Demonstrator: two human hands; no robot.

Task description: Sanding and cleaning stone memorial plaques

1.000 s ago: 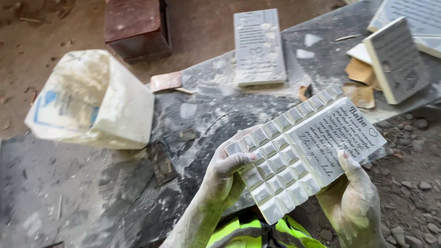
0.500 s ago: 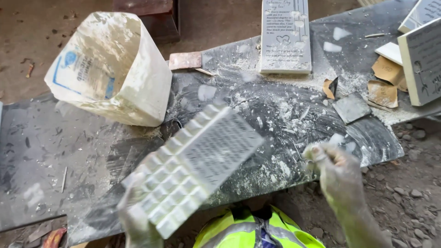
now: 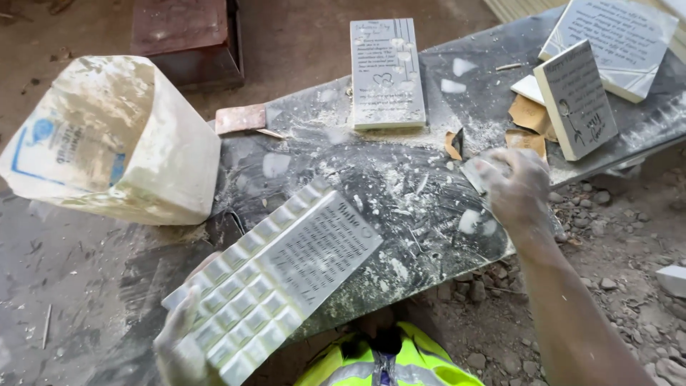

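My left hand (image 3: 182, 336), coated in white dust, holds a white rectangular plaque (image 3: 275, 275) by its lower left end; the plaque has a grid of raised squares and an engraved grey panel, and it tilts over the dusty dark slab (image 3: 379, 186). My right hand (image 3: 516, 187) reaches to the right side of the slab and rests on a small grey flat piece (image 3: 477, 170), fingers curled over it. Brown scraps of sandpaper (image 3: 527, 114) lie just beyond that hand.
A large white dusty sack (image 3: 114, 139) stands at the left. A finished plaque (image 3: 387, 71) lies at the top centre, others (image 3: 575, 96) stand at the top right. A rusty metal box (image 3: 189, 32) sits behind. Gravel (image 3: 622, 236) covers the ground at the right.
My left hand has carried the plaque down and left across the slab. My right hand let go of it and reached out to the small grey piece on the right.
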